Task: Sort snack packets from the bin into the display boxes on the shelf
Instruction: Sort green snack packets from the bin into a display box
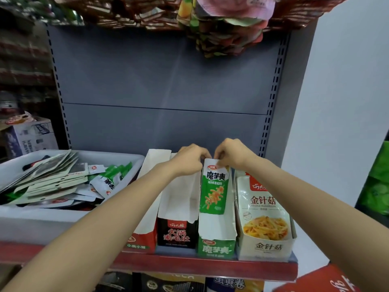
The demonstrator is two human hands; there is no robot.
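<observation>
A green and white snack packet point(214, 186) stands upright in the green display box point(216, 241), third from the left on the shelf. My left hand point(189, 160) and my right hand point(230, 153) both pinch its top edge from either side. The white bin point(31, 220) at the left holds several mixed packets point(61, 182), silver-white and green. Left of the green box stand a red box point(143, 239) and a black box point(177, 234). To its right a beige box point(266, 247) holds a needle mushroom packet point(264, 207).
The shelf has a red front edge point(202, 266) and a grey back panel point(164, 81). Hanging snack bags point(227, 24) crowd the top. A cardboard carton point(29, 135) sits behind the bin at the left. A red pack point(315, 281) shows at the bottom right.
</observation>
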